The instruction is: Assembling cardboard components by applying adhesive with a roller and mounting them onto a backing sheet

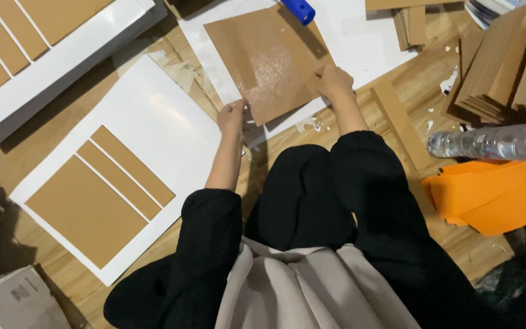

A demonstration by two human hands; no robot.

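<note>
The fingers of the left hand [232,116] are pinched together on the near left corner of a square brown cardboard panel [269,61], and those of the right hand [334,82] are clamped on its near right edge, so the panel hangs between the two grips, tilted up off a white sheet [360,42] on the wooden floor [44,244]. A shiny wet patch, probably glue, shows in the middle of the panel's upper face, so the grip seems best kept at the dry rim, with thumbs clear of the sheen and both hands level so the board does not bow. The blue handle [299,9] of what may be a roller lies just beyond the far edge. To the left, well apart, a second white sheet [153,116] already carries one large square and two narrow brown strips set in even rows; matching such even gaps looks like the point of care here. To the right lie a loose cardboard strip [400,122], a stack of cut cardboard [500,67], a clear plastic bottle [488,142] on its side and orange sheets [494,195].
</note>
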